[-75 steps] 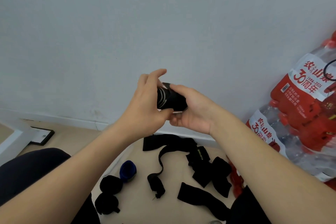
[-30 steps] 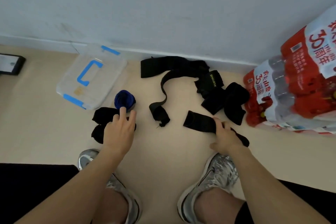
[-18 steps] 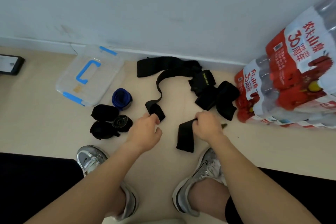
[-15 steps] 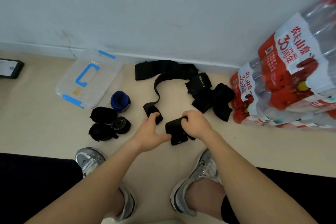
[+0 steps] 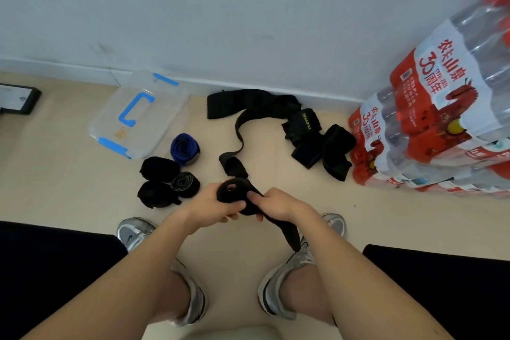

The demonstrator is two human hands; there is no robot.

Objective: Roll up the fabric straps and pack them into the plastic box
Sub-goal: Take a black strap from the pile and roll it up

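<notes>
Black strap [image 5: 233, 193] looks soft and light, half-rolled just above the floor [image 5: 69, 174]; left hand [image 5: 211, 208] curls round the coil, right hand [image 5: 277, 204] seemingly pinches the tail, the sensible hold.

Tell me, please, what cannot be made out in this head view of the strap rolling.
- Head view: loose end of the black strap, running below the right hand behind its forearm.
- Head view: the roll's near side, covered by the left hand.
- Head view: the plastic box contents, blurred by its cloudy lid.
- Head view: dark framed object, cut off by the left edge.
</notes>
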